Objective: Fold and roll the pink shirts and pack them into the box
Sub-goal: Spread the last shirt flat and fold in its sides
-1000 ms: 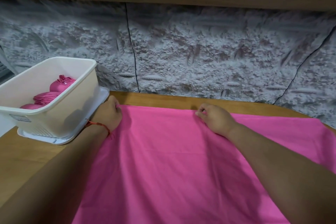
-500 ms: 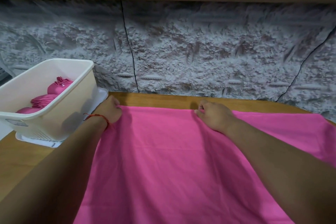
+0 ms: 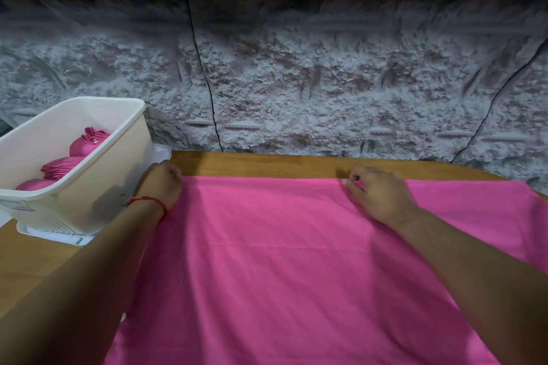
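Lying spread flat over the brown wooden table (image 3: 267,164), a bright pink fabric shirt (image 3: 281,261) covers most of the surface, with its far edge running straight and close to the grey rough-textured stone-look wall (image 3: 326,83). The left hand (image 3: 161,184), with a thin red thread bracelet (image 3: 148,201) at its wrist, sits at the far left corner of that edge, fingers curled down on the cloth in a closed grip. The right hand (image 3: 376,194) is further along the same edge, thumb and fingertips pinching the hem. Both forearms reach out over the shirt. To the left, just beside the left hand, stands a cream rectangular plastic box (image 3: 118,175) resting on a white plastic lid (image 3: 161,152). Inside it lie three rolled pink shirts (image 3: 62,166) in a row.
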Demonstrator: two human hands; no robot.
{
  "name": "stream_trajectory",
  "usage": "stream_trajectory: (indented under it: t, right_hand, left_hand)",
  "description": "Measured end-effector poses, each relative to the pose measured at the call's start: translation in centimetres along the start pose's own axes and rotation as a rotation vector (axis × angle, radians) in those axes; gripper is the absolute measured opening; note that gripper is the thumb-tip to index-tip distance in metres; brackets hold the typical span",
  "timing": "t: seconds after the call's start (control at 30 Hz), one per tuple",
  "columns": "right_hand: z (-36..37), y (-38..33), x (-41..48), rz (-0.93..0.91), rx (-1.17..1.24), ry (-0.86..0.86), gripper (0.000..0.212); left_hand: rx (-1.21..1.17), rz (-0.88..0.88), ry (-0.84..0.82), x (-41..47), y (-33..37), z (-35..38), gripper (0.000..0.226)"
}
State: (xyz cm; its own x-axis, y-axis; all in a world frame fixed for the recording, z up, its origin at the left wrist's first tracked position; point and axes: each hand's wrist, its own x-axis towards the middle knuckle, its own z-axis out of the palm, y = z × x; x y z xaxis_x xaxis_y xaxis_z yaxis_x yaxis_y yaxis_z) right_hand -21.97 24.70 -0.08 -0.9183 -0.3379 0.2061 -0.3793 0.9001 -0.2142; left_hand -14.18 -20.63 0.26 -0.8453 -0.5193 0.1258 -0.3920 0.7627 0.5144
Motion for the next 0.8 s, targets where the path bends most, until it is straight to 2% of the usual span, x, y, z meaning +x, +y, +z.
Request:
stream_trajectory:
  t: [0.17, 0.3, 0.4, 0.47, 0.57, 0.7, 0.8]
  right_hand:
    - [-0.5, 0.6, 1.2, -0.027, 0.041, 0.019, 0.02]
    - [-0.2, 1.5, 1.4, 0.042, 0.039, -0.032, 0.027]
    - [-0.7, 2.9, 0.9, 0.043, 0.087, -0.052, 0.03]
    - [-1.4, 4.2, 0.3, -0.014, 0.123, -0.079, 0.02]
    - [-2.4, 6.6, -0.7, -0.06, 0.121, -0.067, 0.014]
    - [-3.2, 8.8, -0.8, -0.061, 0.067, 0.022, 0.013]
    - [-3.2, 9.4, -0.1, -0.076, 0.026, 0.039, 0.014]
  left_hand:
    - [0.282, 0.152, 0.074, -1.0, -0.1, 1.1, 0.015]
    - [0.434, 0.189, 0.02, -1.1, 0.1, 0.9, 0.014]
    - [0.416, 0.176, 0.026, -2.0, 1.2, 0.1, 0.024]
    - [0.425, 0.192, -0.003, -2.7, 1.9, -0.5, 0.037]
    - [0.441, 0.144, -0.061, -2.4, 2.4, -0.7, 0.023]
    - [0.385, 0.013, -0.054, -1.7, 2.4, -0.4, 0.031]
    - [0.344, -0.019, -0.059, -1.1, 2.3, 0.1, 0.024]
